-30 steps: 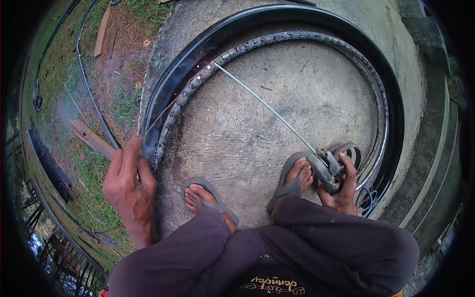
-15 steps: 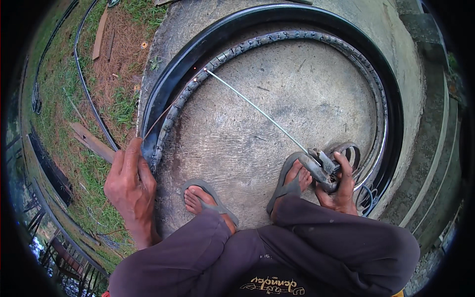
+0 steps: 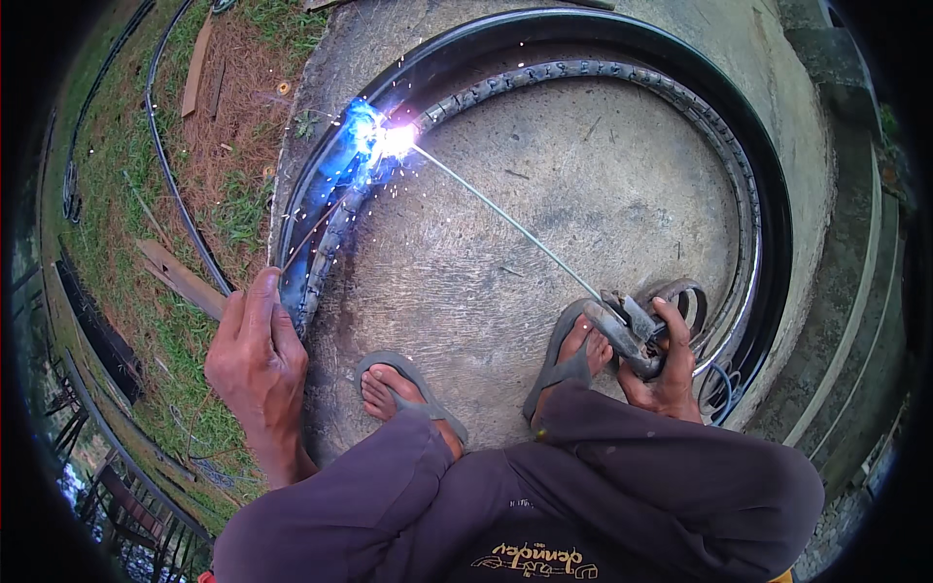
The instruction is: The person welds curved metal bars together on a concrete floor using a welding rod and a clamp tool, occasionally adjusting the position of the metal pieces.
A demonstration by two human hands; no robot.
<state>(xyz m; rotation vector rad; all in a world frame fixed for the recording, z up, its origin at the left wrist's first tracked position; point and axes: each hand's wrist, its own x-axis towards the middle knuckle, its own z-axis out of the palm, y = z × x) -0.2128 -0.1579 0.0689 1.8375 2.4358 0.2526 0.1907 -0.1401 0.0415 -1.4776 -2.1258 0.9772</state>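
Observation:
My right hand [image 3: 673,377] is wrapped round a welding electrode holder [image 3: 622,333], which clamps a long pale welding electrode [image 3: 510,223]. At the electrode's far tip a bright arc [image 3: 397,141] burns on the notched, curved metal pipe [image 3: 583,68], throwing sparks and hiding that stretch. My left hand [image 3: 255,355] pinches a thin brown rod [image 3: 316,231] that runs up toward the glare; its far end is lost in the light. Outside the notched pipe lies a larger black curved metal channel [image 3: 768,194], beside it along the arc.
Both pieces lie on a concrete slab [image 3: 466,272], between and beyond my sandalled feet. Grass [image 3: 126,291] with a brown metal bar [image 3: 180,279] and a black hose-like length [image 3: 175,180] borders the left. Cable [image 3: 719,389] coils near my right hand; concrete steps [image 3: 846,291] are at right.
A bright blue-white arc with flying sparks and smoke has appeared at the electrode's tip, where only a small glow showed before. Both hands stay nearly in place.

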